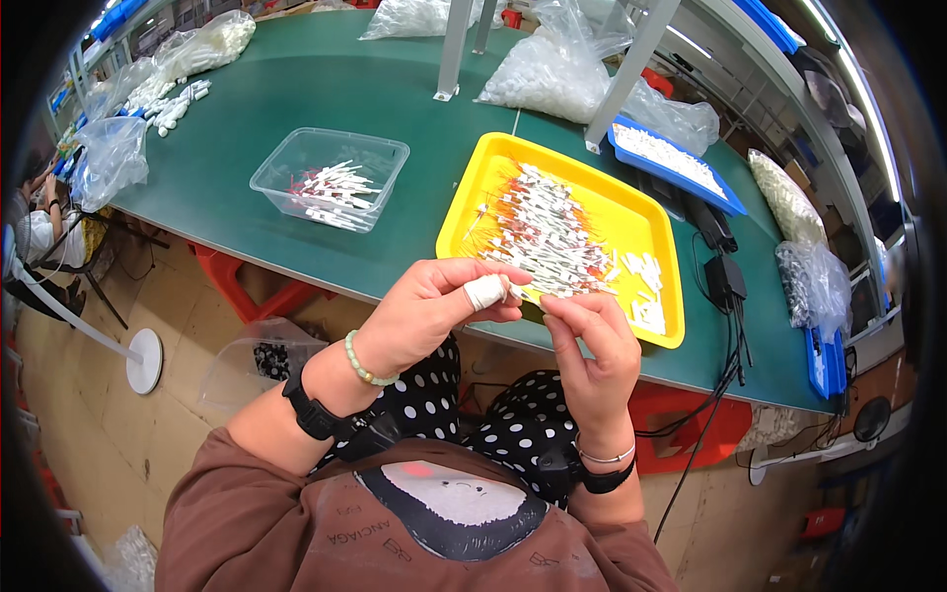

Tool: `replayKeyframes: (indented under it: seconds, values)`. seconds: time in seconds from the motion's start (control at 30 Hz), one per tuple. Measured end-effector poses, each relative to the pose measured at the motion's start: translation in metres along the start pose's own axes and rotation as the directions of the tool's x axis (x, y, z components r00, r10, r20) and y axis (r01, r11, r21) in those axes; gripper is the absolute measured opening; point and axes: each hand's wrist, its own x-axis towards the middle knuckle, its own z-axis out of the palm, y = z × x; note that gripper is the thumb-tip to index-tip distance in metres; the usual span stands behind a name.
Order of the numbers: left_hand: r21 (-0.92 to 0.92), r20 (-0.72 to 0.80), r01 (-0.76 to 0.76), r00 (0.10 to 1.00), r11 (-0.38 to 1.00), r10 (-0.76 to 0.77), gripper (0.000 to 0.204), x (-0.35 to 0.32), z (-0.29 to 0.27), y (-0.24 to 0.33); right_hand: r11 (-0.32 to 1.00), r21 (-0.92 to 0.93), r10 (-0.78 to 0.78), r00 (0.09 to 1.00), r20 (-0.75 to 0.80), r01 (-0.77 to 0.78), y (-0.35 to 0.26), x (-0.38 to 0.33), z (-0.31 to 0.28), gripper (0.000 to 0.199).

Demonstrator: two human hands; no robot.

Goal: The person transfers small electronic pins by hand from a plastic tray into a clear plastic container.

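My left hand [434,301], its thumb wrapped in white tape, pinches a small white piece [528,294] over the front edge of the tray. Close beside it, my right hand [597,340] has thumb and forefinger pressed together; whatever is in that pinch is too small to make out. Just beyond my hands lies a yellow tray [646,222] with a dense heap of small white stick-like parts [552,232] with thin red and orange wires. Several loose white pieces [646,276] lie in its right side. To the left, a clear plastic box [380,153] contains more wired white parts [335,192].
The green table [227,109] carries a blue tray [681,163] of white pieces, clear bags [552,74] and metal posts [454,49]. Black adapters with cables [725,281] hang at the right edge. A red stool [256,281] stands below. Someone [49,217] sits at far left.
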Motion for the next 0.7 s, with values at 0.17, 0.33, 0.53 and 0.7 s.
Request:
replayKeyframes:
  seconds: [0.17, 0.33, 0.53, 0.7]
  values:
    - [-0.051, -0.041, 0.02, 0.999, 0.998, -0.022, 0.03, 0.002, 0.002, -0.008, 0.953, 0.236, 0.193, 0.981, 0.017, -0.192, 0.0, 0.0, 0.011, 0.024]
    - [-0.196, -0.069, 0.094, 0.992, 0.976, -0.11, 0.029, 0.003, 0.005, -0.01, 0.894, -0.271, -0.408, 0.899, -0.158, 0.358, 0.008, 0.003, 0.018, 0.031]
    - [-0.157, -0.084, 0.056, 0.994, 0.986, -0.07, 0.029, 0.002, 0.005, -0.012, 0.83, 0.503, 0.353, 0.926, -0.137, -0.242, 0.008, -0.008, 0.028, 0.023]
    - [-0.194, -0.072, 0.05, 0.995, 0.98, -0.065, 0.029, 0.002, 0.005, -0.014, 0.991, -0.015, -0.133, 0.969, -0.207, 0.132, 0.006, -0.008, 0.026, 0.015]
